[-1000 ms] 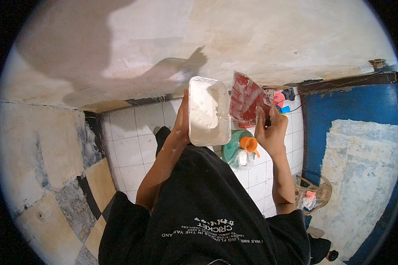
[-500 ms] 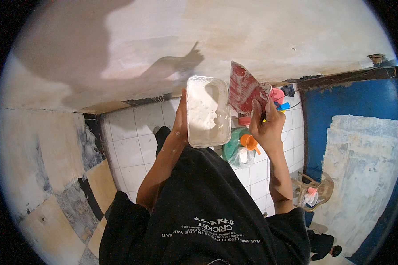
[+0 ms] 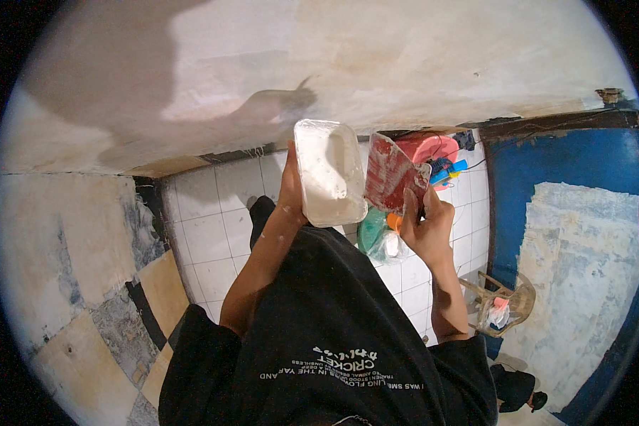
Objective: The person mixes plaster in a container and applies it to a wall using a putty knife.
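My left hand (image 3: 290,186) is wrapped around the left side of a rectangular white plastic tub (image 3: 334,219). Smooth white putty (image 3: 318,170) coats the inside of the tub. Just right of the tub's rim, my right hand (image 3: 429,227) pinches a red putty spreader (image 3: 396,174) by its near edge. White smears streak the spreader's flat face, and its wide edge points away from me, toward the wall. Whether the spreader touches the tub's rim I cannot tell.
Ahead is a patchy, skim-coated wall (image 3: 405,64). On the white tiled floor (image 3: 227,184) stand a pink basin (image 3: 437,148), a green tub (image 3: 369,233) and an orange dipper (image 3: 393,221). A chair (image 3: 522,302) and another person (image 3: 515,389) are at the right, by a blue wall (image 3: 547,160).
The red spreader has come down nearer to me and tilted, uncovering more of the pink basin. My left hand has shifted the tub slightly left and away from me.
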A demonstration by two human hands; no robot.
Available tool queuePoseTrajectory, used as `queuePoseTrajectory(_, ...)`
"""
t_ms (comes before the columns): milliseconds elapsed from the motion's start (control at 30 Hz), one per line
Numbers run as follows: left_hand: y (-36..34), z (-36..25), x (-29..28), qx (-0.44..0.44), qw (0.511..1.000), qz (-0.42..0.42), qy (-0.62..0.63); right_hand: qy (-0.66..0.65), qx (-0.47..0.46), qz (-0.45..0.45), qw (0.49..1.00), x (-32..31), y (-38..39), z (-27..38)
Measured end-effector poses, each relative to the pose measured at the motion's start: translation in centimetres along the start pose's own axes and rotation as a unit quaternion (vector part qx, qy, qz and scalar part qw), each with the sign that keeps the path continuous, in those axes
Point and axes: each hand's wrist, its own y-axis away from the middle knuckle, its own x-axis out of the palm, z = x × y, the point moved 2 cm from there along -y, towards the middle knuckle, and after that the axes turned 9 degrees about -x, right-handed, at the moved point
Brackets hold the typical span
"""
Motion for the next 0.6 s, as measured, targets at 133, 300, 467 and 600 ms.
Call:
queuePoseTrajectory(133, -0.2, -0.3, -0.1, 0.002, 1.000, 0.007, -0.011, -0.037, 0.029, -0.013, 0.999, 0.7, 1.1, -0.4)
queuePoseTrajectory(300, -0.3, -0.4, 0.1, 0.004, 1.000, 0.022, 0.006, -0.063, 0.044, -0.063, 0.995, 1.8, 1.3, 0.3)
queuePoseTrajectory(467, 0.2, -0.3, -0.8, -0.006, 0.999, 0.032, -0.007, 0.000, -0.016, -0.039, 0.999, 1.3, -0.7, 0.2)
queuePoseTrajectory(600, 0.8, -0.3, -0.3, -0.039, 0.997, 0.054, 0.032, -0.010, -0.029, 0.025, 0.999, 2.4, -1.0, -0.1)
